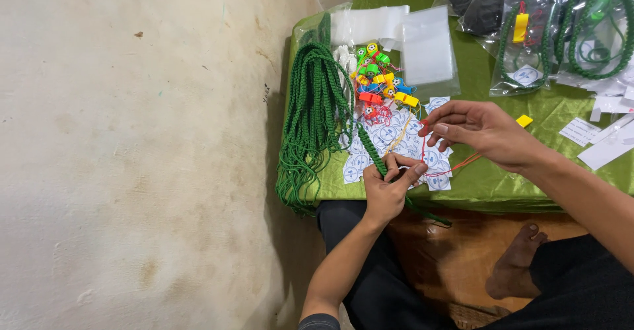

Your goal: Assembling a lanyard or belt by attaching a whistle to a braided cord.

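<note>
- The green braided cord (370, 146) lies slantwise on the green cloth-covered table (502, 178); its long axis runs from the upper left, by the cord bundle, down to the lower right; its lower end passes through the left hand and hangs over the table's near edge
- The left hand (389, 188) is closed on this cord at the table's front edge; thumb and fingers pinch it, knuckles toward the camera
- The right hand (479, 132) hovers just above and to the right; fingers narrowly curled, pinching a thin red string (444, 170) that loops down towards the left hand
- A bundle of green cords (310, 115) drapes over the table's left edge, loose ends hanging down
- A pile of coloured plastic whistles (378, 79) sits behind the hands; round white stickers (396, 135) lie spread beneath them
- Clear plastic bags (548, 33) at the far right each hold a coiled green cord; one also shows a yellow whistle; an empty clear bag (428, 52) lies beside the whistle pile
- A small yellow piece (524, 120) lies just beside the right hand
</note>
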